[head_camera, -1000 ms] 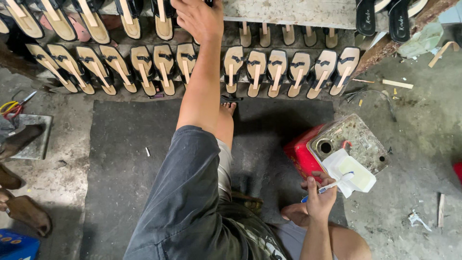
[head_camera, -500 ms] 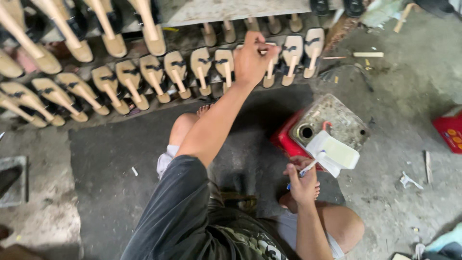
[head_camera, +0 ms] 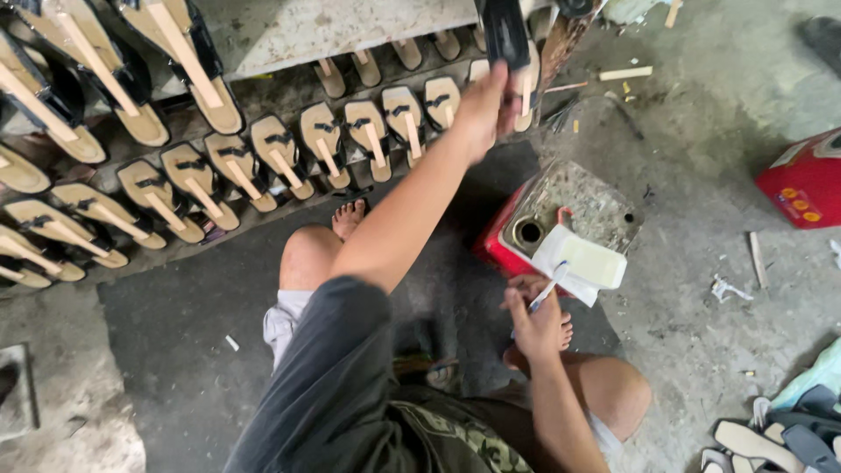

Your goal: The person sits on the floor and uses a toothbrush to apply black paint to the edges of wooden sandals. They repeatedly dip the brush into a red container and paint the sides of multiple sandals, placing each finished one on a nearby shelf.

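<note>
Black and tan sandal soles (head_camera: 326, 142) lean in rows against a low ledge (head_camera: 350, 31), each with a pale strip down its middle. From the head camera, the left hand (head_camera: 484, 107) is stretched out at the right end of those rows, its fingers closed round a dark sandal (head_camera: 506, 33) that it holds up in front of the ledge. Nearer the body than the ledge, a red can (head_camera: 561, 219) with a grimy, crusted top stands on the dark mat (head_camera: 175, 324); a folded white paper (head_camera: 583, 263) lies on its near edge. The right hand (head_camera: 536, 322) sits just below the can, over the bare foot, pinching a small brush (head_camera: 545, 291) whose tip rests on the paper. Right of the can, on bare concrete, stands a red box (head_camera: 806, 184).
</note>
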